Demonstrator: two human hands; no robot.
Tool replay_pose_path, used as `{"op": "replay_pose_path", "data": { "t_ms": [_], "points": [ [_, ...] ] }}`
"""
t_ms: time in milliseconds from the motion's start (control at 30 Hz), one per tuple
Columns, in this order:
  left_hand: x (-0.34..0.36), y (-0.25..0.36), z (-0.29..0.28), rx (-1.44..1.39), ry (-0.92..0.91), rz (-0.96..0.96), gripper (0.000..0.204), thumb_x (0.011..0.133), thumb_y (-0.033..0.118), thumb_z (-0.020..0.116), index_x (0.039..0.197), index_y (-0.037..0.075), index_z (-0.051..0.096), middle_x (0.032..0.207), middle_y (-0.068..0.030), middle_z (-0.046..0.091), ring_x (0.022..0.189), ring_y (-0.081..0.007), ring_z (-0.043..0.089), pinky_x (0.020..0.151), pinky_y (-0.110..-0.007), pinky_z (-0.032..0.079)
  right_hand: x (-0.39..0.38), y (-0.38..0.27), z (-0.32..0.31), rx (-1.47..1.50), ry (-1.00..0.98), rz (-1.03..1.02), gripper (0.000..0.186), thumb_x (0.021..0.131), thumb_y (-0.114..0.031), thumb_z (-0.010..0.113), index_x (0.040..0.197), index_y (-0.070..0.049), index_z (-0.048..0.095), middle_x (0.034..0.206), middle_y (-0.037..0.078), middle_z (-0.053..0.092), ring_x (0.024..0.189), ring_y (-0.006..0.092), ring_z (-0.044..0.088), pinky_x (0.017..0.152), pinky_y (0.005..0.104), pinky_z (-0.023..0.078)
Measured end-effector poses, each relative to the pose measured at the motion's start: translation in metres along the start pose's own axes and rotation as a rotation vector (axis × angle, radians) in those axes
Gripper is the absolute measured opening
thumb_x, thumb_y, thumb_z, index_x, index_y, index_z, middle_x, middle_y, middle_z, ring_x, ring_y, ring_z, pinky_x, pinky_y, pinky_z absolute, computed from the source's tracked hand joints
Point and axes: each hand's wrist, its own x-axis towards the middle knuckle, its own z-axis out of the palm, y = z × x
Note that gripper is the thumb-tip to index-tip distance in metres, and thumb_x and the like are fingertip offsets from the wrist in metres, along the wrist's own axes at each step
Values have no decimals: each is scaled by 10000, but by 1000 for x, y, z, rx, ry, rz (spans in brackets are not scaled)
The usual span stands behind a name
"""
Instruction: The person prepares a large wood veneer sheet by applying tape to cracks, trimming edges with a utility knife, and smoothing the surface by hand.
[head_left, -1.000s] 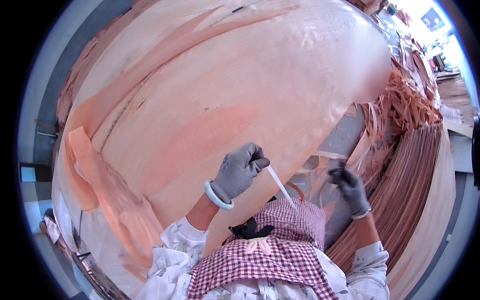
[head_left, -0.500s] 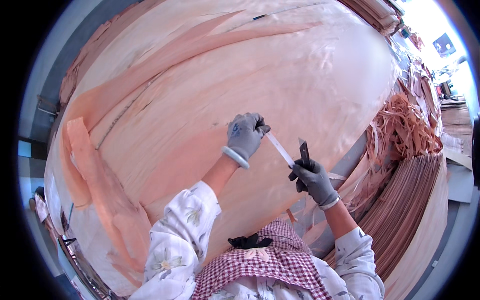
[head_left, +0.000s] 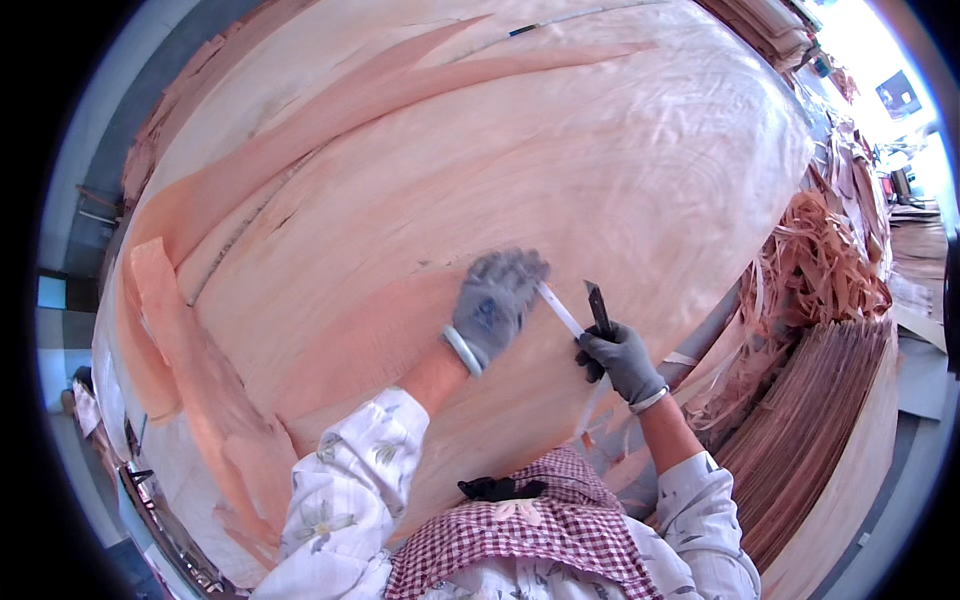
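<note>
In my right hand (head_left: 622,365), gloved in grey, is a black snap-off utility knife (head_left: 599,308) with its blade end pointing up and away. The same fingers pinch the lower end of a narrow white strip (head_left: 562,310), perhaps tape. My left hand (head_left: 494,306), also in a grey glove, is over the sheet with its fingers stretched out, slightly blurred. Its fingertips are by the strip's upper end; whether they touch it is hard to see. Beneath both hands spreads a large pale wood veneer sheet (head_left: 620,190).
Orange-brown veneer pieces (head_left: 205,400) lie along the left and across the far part of the sheet. At right are a tangled heap of veneer scraps (head_left: 815,260) and a stack of thin veneer sheets (head_left: 810,430). A thin white strip with a dark end (head_left: 522,31) lies at the far side.
My left hand has opened from a pinch at the strip's upper end and moved slightly nearer me, fingers extended. My right hand still holds the knife and strip, nearly in place.
</note>
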Motion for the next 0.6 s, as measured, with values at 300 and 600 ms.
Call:
{"op": "replay_pose_path", "data": {
  "t_ms": [300,600],
  "points": [
    [-16,8,-13,66,-291,83,510,854,409,517,1322,214,461,1423,-102,370,1322,-297,311,1065,-493,225,-26,-25,40,-160,-156,-28,163,845,-142,626,878,5,565,681,80,611,478,112,558,422,230,444],
    [-83,-2,-32,-148,-71,-22,570,860,406,516,1382,226,372,1481,-89,266,1347,-306,260,1075,-500,209,-163,-95,177,-234,-669,63,187,852,-13,581,1031,38,597,727,107,657,509,103,568,456,225,440]
  ]
}}
